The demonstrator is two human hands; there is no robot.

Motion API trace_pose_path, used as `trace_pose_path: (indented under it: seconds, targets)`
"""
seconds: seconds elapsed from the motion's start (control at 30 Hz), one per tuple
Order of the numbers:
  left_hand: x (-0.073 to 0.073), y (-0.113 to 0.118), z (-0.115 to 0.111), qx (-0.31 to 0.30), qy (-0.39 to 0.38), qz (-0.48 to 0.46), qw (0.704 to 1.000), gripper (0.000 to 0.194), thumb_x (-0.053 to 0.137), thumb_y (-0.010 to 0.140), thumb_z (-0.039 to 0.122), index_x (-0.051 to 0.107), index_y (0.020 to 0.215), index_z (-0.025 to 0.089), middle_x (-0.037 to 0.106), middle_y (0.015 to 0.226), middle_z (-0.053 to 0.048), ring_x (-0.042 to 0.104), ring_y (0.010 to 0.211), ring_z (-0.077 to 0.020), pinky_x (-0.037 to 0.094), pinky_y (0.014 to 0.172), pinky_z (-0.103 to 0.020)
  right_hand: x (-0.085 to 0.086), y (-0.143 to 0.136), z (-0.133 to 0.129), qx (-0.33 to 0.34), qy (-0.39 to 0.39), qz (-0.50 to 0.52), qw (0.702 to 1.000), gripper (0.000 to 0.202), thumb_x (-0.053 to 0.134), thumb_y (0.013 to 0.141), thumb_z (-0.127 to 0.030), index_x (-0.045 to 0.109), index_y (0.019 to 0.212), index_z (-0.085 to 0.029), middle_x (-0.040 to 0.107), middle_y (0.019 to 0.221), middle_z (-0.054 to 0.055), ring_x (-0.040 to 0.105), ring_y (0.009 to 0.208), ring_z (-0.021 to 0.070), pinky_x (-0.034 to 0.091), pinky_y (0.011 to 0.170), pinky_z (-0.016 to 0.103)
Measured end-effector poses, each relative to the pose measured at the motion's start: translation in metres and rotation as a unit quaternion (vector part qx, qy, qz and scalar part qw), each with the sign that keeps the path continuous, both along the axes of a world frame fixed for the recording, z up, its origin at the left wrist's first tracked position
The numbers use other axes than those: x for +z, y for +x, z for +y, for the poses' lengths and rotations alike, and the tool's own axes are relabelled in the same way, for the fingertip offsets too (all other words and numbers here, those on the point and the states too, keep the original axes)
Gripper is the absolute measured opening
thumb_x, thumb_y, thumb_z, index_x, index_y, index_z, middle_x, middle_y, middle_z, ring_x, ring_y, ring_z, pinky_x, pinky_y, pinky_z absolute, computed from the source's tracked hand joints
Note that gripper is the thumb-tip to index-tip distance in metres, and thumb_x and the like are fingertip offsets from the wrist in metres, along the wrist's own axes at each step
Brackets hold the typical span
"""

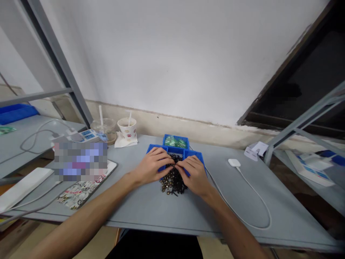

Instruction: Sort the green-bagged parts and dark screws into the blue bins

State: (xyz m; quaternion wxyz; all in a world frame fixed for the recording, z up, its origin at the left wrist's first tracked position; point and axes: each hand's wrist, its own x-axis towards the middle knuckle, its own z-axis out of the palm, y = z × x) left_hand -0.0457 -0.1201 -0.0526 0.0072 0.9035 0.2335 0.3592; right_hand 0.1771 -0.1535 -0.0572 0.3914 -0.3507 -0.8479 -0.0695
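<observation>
A heap of small dark and brassy metal parts [172,180] is lying at the middle of the grey worktop [167,208], spilling toward the near side from the blue trays [194,154] just beyond it. The heap is being flanked by both hands, so neither is clearly nearer: the left hand [151,165] is resting on its left side, the right hand [194,174] on its right, and their fingertips are being brought together over the far top of the pile. Both hands are curled, fingers bent down into the parts; whether any single piece is being pinched cannot be told. No long axis can be made out in the heap.

A further blue tray of green pieces [175,141] is sitting behind. A white puck with its cable [234,162] is lying to the right, two cups with straws [127,127] and a power strip [87,135] at the far left, a patterned mat [81,190] at the near left. A white wall [172,54] is closing the room behind, with metal shelving [309,118] on either side.
</observation>
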Motion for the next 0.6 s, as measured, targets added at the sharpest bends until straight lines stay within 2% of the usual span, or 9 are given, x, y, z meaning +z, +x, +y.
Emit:
trace_pose_path:
  seconds: [0.2, 0.37, 0.6]
  targets:
    - [-0.0025, 0.0014, -0.0007, -0.007, 0.000, 0.017, 1.000, 0.012, 0.059, 0.098, 0.027, 0.067, 0.101, 0.019, 0.069, 0.094, -0.006, 0.059, 0.093, -0.0205, 0.047, 0.086, -0.037, -0.0019, -0.0022, -0.0021, 0.029, 0.003, -0.022, 0.999, 0.013, 0.053, 0.103, -0.020, 0.065, 0.097, -0.020, 0.072, 0.084, 0.005, 0.061, 0.078, 0.0189, 0.044, 0.078, 0.038]
    - [0.0003, 0.0023, -0.0018, -0.008, -0.011, 0.003, 1.000, 0.010, 0.054, 0.098, 0.020, 0.064, 0.102, 0.018, 0.068, 0.093, -0.005, 0.059, 0.091, -0.0193, 0.047, 0.084, -0.036, -0.0001, -0.0025, -0.0006, 0.015, -0.011, -0.018, 1.000, 0.012, 0.049, 0.104, -0.016, 0.061, 0.106, -0.018, 0.073, 0.090, 0.006, 0.062, 0.080, 0.0200, 0.044, 0.078, 0.037]
    - [0.0009, 0.0020, -0.0023, -0.026, -0.007, -0.015, 1.000, 0.013, 0.055, 0.097, 0.017, 0.064, 0.106, 0.018, 0.069, 0.096, -0.006, 0.062, 0.094, -0.0190, 0.049, 0.089, -0.037, -0.0030, -0.0036, 0.0020, -0.007, -0.033, -0.047, 0.998, 0.010, 0.052, 0.103, -0.019, 0.062, 0.107, -0.018, 0.074, 0.096, 0.007, 0.065, 0.088, 0.0225, 0.044, 0.082, 0.039]
